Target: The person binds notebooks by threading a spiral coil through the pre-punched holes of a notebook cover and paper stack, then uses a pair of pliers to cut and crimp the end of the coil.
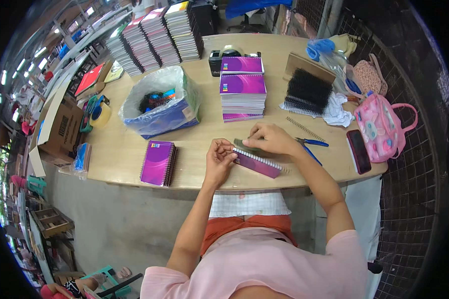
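Near the table's front edge, a small purple notebook [258, 165] stands tilted on its edge, its spine side up. A wire coil runs along that edge, with a loose end sticking out at the right. My left hand [219, 162] pinches the notebook's left end between thumb and fingers. Behind it, my right hand [270, 139] is closed, its fingertips on a grey-green flap [245, 145] that looks like the back cover. To the left lies a small stack of coil-bound purple notebooks [157, 163]. Blue-handled pliers [312, 143] and a loose coil [304, 128] rest right of my right hand.
Beyond my hands stand stacked purple notebooks [242, 94] and a tape dispenser [232, 55]. A plastic-lined box [159, 122] is at left, with tall notebook stacks [152, 37] behind. Black coils [309, 92], a phone [358, 151] and a pink bag [379, 127] are at right.
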{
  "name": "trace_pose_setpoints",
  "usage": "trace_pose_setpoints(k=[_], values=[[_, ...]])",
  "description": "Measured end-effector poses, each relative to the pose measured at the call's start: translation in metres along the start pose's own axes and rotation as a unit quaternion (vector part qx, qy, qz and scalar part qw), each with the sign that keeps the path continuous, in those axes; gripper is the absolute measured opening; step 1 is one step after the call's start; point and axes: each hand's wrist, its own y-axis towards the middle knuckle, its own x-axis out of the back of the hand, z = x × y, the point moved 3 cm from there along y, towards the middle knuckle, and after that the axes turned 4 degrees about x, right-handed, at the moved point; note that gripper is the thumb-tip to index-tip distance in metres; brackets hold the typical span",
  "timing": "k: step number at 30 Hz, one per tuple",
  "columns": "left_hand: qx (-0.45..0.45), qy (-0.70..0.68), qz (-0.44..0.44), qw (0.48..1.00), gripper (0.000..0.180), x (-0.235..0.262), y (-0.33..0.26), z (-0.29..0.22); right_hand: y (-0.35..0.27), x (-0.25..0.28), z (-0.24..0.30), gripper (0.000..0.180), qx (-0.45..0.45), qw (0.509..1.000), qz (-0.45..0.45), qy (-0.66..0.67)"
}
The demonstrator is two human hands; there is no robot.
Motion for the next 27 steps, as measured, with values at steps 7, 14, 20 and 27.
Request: trace_pose_setpoints(k=[7, 14, 20, 27], values=[[-0.005, -0.037, 0.009, 0.999, 0.054, 0.003, -0.007, -0.009, -0.035, 0.014, -0.021, 0.051, 0.039, 0.975, -0.206, -0.071], [-0.003, 0.006, -0.011, 1.000, 0.075, -0.009, -0.024, -0.036, -0.139, 0.013, -0.060, 0.051, -0.114, 0.915, -0.242, -0.303], [-0.009, 0.040, -0.036, 0.999, 0.069, -0.018, -0.027, -0.046, -0.157, 0.006, -0.084, 0.048, -0.071, 0.897, -0.297, -0.319], [0.002, 0.042, -0.023, 0.999, 0.067, -0.023, -0.027, -0.050, -0.101, 0.037, 0.027, 0.047, 0.172, 0.911, -0.286, -0.244]])
